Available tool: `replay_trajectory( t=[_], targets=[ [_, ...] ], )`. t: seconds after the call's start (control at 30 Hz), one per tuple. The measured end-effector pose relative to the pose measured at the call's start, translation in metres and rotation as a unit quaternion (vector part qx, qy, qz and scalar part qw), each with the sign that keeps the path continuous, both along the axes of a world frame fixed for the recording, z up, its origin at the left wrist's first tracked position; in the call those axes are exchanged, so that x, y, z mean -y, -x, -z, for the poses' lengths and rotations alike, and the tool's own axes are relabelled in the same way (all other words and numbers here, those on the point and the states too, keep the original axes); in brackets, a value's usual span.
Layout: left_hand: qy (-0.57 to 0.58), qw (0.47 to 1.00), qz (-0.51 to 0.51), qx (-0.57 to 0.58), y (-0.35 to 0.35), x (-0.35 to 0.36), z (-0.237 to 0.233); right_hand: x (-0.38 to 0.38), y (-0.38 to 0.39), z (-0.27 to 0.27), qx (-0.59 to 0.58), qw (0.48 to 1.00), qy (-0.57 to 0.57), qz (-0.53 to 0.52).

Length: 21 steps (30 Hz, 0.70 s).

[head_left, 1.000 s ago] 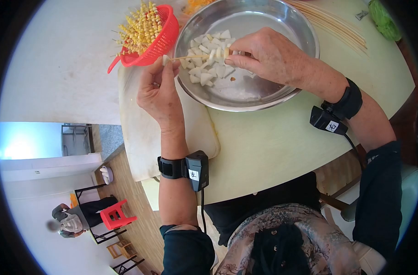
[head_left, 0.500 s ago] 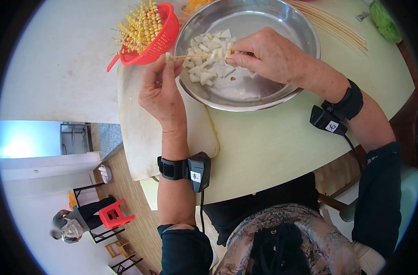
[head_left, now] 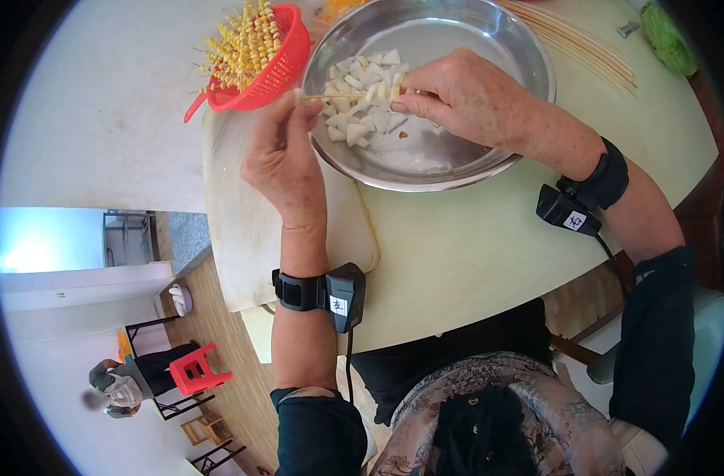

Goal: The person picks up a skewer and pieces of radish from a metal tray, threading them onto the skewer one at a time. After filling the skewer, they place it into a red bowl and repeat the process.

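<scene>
Beside the red colander [head_left: 276,73], the left hand [head_left: 287,163] has edged up, fingertips pinching the bamboo skewer [head_left: 338,97] held level over the steel basin [head_left: 457,170], while the right hand [head_left: 465,95] pinches its other end above the white chunks [head_left: 362,123].
</scene>
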<state>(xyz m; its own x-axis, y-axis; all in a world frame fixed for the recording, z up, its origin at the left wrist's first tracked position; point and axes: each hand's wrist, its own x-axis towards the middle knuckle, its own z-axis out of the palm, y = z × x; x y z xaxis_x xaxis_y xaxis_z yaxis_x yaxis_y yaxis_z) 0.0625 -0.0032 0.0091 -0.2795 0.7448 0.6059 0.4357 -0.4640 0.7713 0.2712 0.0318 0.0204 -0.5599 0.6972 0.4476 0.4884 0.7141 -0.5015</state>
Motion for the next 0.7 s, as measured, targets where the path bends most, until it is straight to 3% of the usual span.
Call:
replay_trajectory(
  t=[0.07,0.2,0.37,0.7],
  targets=[
    [0.004,0.993,0.019,-0.118,-0.004,0.002,0.005,0.000,0.001,0.001,-0.007,1.000,-0.008,0.000],
    [-0.025,0.996,0.024,-0.088,-0.020,0.003,0.007,-0.001,0.002,0.003,-0.018,1.000,-0.023,0.004],
    [0.022,0.998,0.047,-0.041,-0.020,0.004,0.001,0.000,0.001,-0.001,-0.026,1.000,0.004,-0.006],
    [0.013,0.996,0.081,-0.047,-0.013,0.003,0.005,-0.002,0.001,0.002,-0.027,0.999,0.005,-0.021]
  ],
)
